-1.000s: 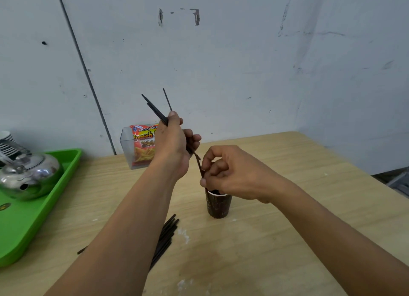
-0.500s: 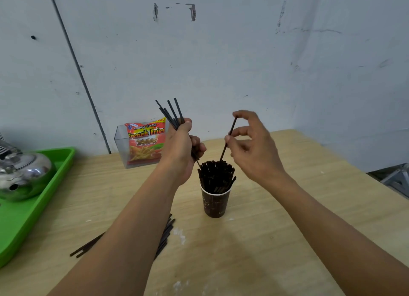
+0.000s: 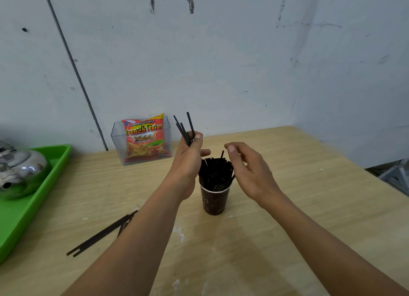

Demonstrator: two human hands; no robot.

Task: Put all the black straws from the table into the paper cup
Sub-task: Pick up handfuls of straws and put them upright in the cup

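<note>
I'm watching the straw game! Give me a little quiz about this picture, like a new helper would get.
1. True or false: the left hand grips a few black straws.
2. The paper cup is: A empty, B full, C tipped over.
3. Fill in: the loose straws lie on the ___.
Key: 1 true; 2 B; 3 table.

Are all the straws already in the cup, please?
No: straws lie on the table left of the cup, and the left hand grips several more.
</note>
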